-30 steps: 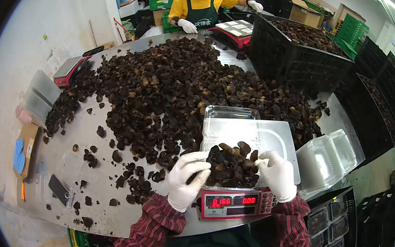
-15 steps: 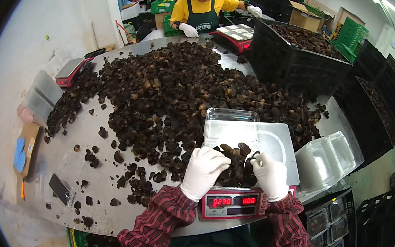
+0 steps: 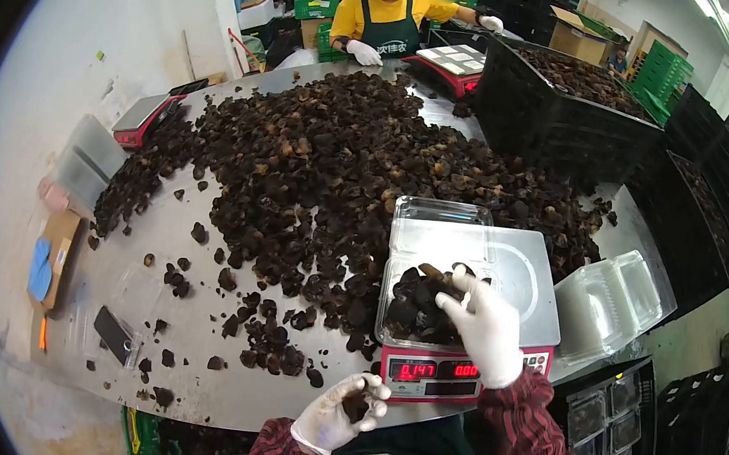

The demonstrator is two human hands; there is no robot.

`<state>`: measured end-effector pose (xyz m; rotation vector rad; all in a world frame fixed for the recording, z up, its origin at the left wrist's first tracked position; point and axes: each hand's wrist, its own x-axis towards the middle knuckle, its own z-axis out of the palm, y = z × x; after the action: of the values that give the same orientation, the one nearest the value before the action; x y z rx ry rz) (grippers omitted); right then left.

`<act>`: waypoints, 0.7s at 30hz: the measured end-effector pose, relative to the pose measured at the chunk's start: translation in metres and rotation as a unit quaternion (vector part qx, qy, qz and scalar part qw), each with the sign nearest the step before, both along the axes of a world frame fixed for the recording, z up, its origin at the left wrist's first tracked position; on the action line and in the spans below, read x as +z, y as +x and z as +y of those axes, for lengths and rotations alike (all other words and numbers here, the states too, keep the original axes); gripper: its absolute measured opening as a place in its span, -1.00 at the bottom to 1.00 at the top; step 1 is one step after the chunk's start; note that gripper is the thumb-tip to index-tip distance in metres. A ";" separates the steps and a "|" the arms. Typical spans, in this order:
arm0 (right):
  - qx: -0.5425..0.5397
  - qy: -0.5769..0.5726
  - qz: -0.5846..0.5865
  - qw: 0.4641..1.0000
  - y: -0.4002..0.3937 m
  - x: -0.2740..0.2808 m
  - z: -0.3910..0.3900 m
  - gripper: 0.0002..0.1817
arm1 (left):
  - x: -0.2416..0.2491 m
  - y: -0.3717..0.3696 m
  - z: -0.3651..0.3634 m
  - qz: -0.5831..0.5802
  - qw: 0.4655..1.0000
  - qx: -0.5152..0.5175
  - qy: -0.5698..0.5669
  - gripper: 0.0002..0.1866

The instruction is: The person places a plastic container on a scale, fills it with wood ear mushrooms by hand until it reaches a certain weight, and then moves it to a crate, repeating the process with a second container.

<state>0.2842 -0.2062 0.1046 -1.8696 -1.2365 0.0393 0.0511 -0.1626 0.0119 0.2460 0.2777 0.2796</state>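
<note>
My left hand [image 3: 341, 414], in a white glove, is curled around a dark wood ear mushroom piece [image 3: 354, 405] below the front of the digital scale [image 3: 519, 269]. My gloved right hand [image 3: 487, 329] reaches into a clear plastic tray on the scale, thumb and fingers closed at the edge of the wood ear mushrooms [image 3: 414, 306] heaped there. The fingers partly hide what they grip. The tray's clear lid [image 3: 444, 212] lies folded back behind it. The scale's red display [image 3: 413, 370] reads 0.147.
A wide pile of wood ear mushrooms [image 3: 327, 159] covers the metal table [image 3: 185, 351]. Clear trays [image 3: 600, 306] are stacked right of the scale. A black crate [image 3: 569, 116] stands at the back. A phone [image 3: 113, 335] lies left. A co-worker [image 3: 390, 21] stands opposite.
My left hand has left the tray and moved down toward me, with a mushroom piece. My right hand has shifted left over the tray. The display dropped from about 0.290 to 0.147.
</note>
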 end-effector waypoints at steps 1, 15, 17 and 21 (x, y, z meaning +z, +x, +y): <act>-0.014 -0.008 -0.046 0.999 0.007 -0.005 0.004 -0.73 | 0.000 -0.003 -0.002 0.000 1.000 0.003 0.000 -0.71; 0.054 -0.032 0.374 0.925 -0.006 0.025 -0.022 -0.90 | 0.007 0.007 -0.003 0.007 0.993 0.062 0.098 -0.59; 0.180 -0.109 0.245 0.946 -0.026 0.018 -0.029 -0.86 | 0.024 0.016 -0.009 0.034 0.995 0.033 0.085 -0.45; 0.266 -0.166 0.173 0.934 -0.038 -0.003 -0.035 -0.71 | -0.011 -0.004 -0.005 -0.052 0.998 -0.022 -0.019 -0.52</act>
<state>0.2459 -0.2415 0.1020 -1.6435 -1.5090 0.8831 0.0470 -0.1681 0.0009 0.1998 0.1741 0.2432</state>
